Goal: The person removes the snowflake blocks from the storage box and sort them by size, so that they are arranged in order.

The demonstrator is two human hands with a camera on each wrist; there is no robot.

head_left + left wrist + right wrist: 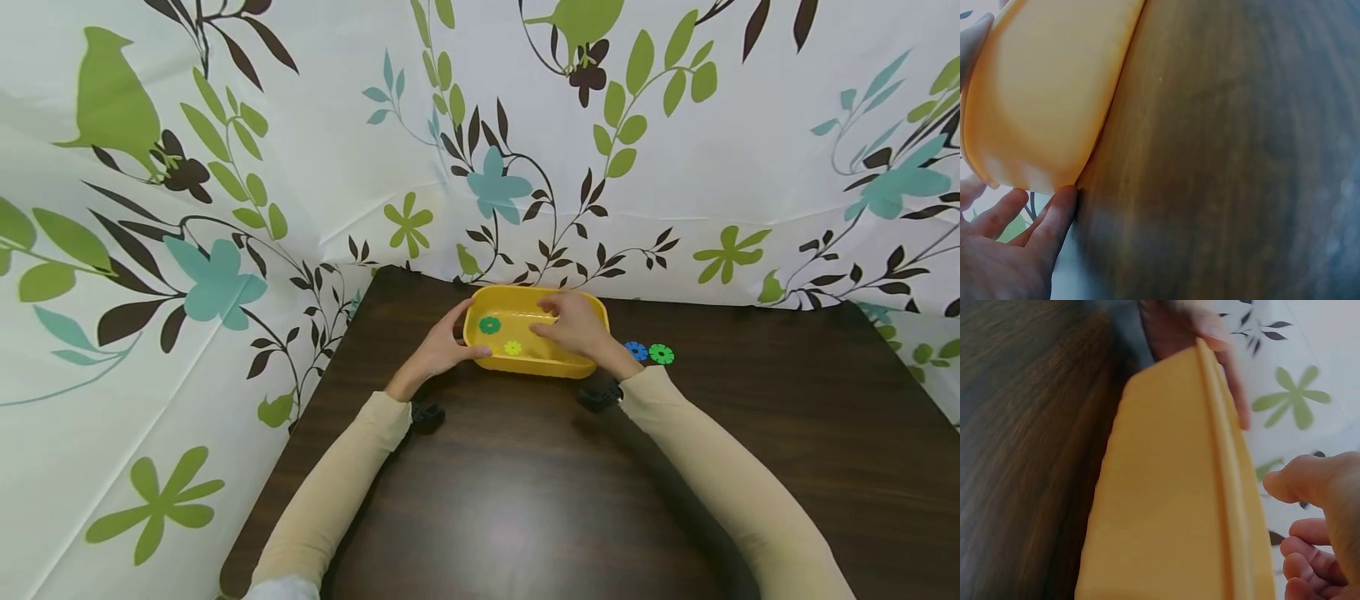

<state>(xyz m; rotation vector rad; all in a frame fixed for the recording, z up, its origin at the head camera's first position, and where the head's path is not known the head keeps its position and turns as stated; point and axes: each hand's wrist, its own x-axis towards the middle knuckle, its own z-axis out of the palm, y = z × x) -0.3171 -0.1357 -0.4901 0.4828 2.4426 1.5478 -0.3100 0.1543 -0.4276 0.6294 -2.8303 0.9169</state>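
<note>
A yellow tray (536, 367) stands near the table's back edge, with a teal-green flower-shaped disc (489, 325) and a yellow-green one (512, 347) inside. My left hand (442, 346) grips the tray's left end, thumb at the front. In the left wrist view, the fingers of my left hand (1016, 240) touch the tray (1041, 94). Over the tray's right part is my right hand (577, 325), thumb and fingers apart. The right wrist view has my right hand (1329, 519) beside the tray wall (1160, 481), its fingers loosely bent and nothing visible between them.
Right of the tray, a blue disc (636, 351) and a bright green disc (662, 354) lie on the dark wooden table (480, 492). Patterned white cloth (337, 167) hangs behind the table and along its left side. Dark wrist devices sit below both wrists.
</note>
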